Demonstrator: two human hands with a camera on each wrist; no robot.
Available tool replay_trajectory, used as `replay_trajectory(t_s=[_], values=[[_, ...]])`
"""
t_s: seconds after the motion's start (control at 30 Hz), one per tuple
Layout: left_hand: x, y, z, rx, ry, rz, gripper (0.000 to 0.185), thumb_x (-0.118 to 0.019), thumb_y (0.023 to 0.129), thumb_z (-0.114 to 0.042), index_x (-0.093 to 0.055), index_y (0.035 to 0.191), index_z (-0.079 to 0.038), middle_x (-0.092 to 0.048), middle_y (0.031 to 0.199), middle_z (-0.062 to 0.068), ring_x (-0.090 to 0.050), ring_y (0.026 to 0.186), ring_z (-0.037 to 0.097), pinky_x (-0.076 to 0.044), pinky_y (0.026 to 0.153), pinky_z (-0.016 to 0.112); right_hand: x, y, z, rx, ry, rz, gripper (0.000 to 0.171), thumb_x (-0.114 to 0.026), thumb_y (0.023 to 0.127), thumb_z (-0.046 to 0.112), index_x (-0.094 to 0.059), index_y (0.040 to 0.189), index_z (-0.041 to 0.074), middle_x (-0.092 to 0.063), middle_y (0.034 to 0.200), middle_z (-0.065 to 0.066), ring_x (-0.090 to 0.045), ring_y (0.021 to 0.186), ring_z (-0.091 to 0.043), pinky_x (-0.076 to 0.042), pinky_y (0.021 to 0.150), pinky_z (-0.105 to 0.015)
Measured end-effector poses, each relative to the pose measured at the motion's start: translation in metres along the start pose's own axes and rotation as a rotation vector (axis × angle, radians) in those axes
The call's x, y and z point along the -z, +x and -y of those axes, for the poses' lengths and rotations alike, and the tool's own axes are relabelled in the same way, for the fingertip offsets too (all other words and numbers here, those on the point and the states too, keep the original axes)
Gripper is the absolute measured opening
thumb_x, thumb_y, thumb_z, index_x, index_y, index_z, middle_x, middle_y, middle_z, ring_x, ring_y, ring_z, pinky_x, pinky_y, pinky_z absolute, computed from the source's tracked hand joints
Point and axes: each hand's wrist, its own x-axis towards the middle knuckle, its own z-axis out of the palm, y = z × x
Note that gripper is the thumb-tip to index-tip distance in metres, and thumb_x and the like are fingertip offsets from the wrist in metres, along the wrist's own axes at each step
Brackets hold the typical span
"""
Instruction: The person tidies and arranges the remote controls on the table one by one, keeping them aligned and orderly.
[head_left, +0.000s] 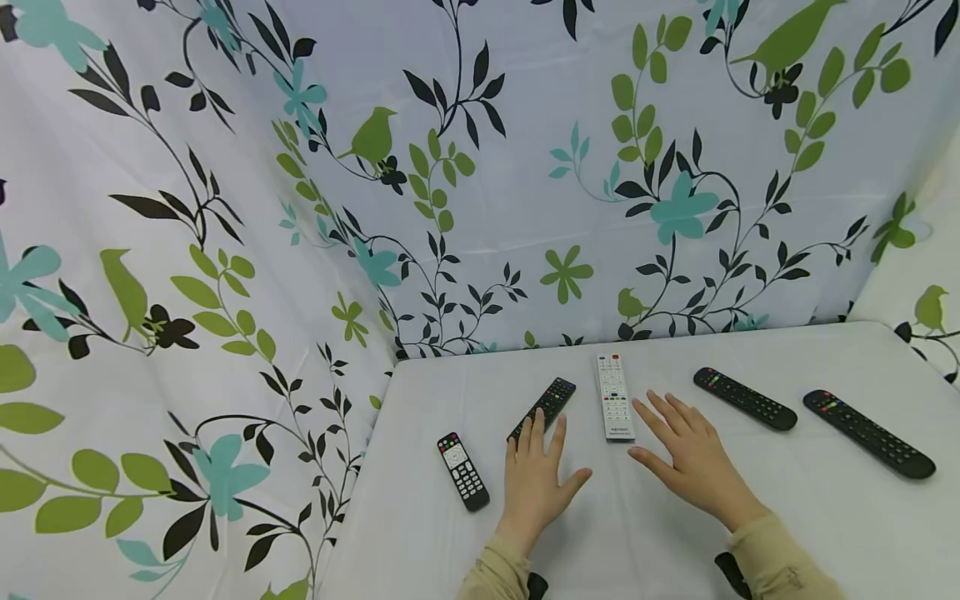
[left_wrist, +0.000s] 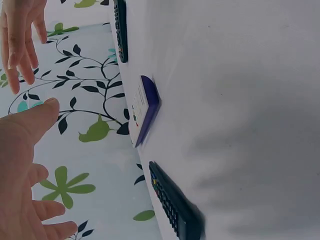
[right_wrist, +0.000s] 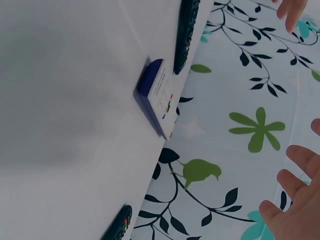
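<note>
My left hand (head_left: 536, 483) is held above the white table with its fingers spread, holding nothing. Just beyond its fingertips, partly hidden by them, lies a slanted black remote control (head_left: 553, 398). My right hand (head_left: 693, 462) also hovers with straight, spread fingers, and nothing is in it. Closest to it is a white remote control (head_left: 616, 398) with a dark underside, which shows edge-on in the left wrist view (left_wrist: 145, 110). Left of the left hand lies a small black remote (head_left: 463, 472) with white buttons. Two longer black remotes, one nearer (head_left: 745, 399) and one farther right (head_left: 868, 433), lie slanted.
A white cloth covers the table (head_left: 420, 400). Behind it and to the left hangs a curtain (head_left: 510, 208) printed with leaves, birds and flowers. The white remote lies close to the table's far edge. Dark straps show at both sleeve cuffs.
</note>
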Motion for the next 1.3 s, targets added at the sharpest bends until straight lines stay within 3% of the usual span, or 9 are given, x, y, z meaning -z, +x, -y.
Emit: replay_trajectory(t_s=[0.33, 0.83, 1.3], values=[[-0.003, -0.005, 0.014, 0.0, -0.054, -0.153, 0.073, -0.062, 0.08, -0.055, -0.045, 0.139, -0.015, -0.047, 0.139, 0.016, -0.049, 0.125, 0.032, -0.045, 0.093, 0.051, -0.012, 0.012, 0.024, 0.045, 0.037, 0.038, 0.06, -0.06, 0.087, 0.043, -0.045, 0.139, 0.017, -0.044, 0.143, -0.014, -0.035, 0.132, -0.038, -0.03, 0.101, -0.06], [-0.005, -0.018, 0.048, 0.132, -0.121, -0.132, 0.063, -0.06, 0.085, -0.047, -0.046, 0.137, -0.013, -0.046, 0.14, 0.018, -0.048, 0.124, 0.035, -0.043, 0.096, 0.052, -0.039, 0.037, 0.064, 0.148, 0.107, 0.073, 0.056, -0.059, 0.087, 0.043, -0.05, 0.135, 0.017, -0.048, 0.141, -0.013, -0.045, 0.127, -0.037, -0.039, 0.098, -0.057], [-0.011, -0.03, 0.076, 0.235, -0.181, -0.209, 0.061, -0.065, 0.083, -0.04, -0.05, 0.133, -0.008, -0.048, 0.134, 0.023, -0.054, 0.114, 0.041, -0.046, 0.086, 0.054, -0.06, 0.06, 0.099, 0.239, 0.168, 0.125, 0.056, -0.056, 0.089, 0.044, -0.047, 0.138, 0.018, -0.048, 0.14, -0.01, -0.047, 0.127, -0.032, -0.042, 0.098, -0.052]])
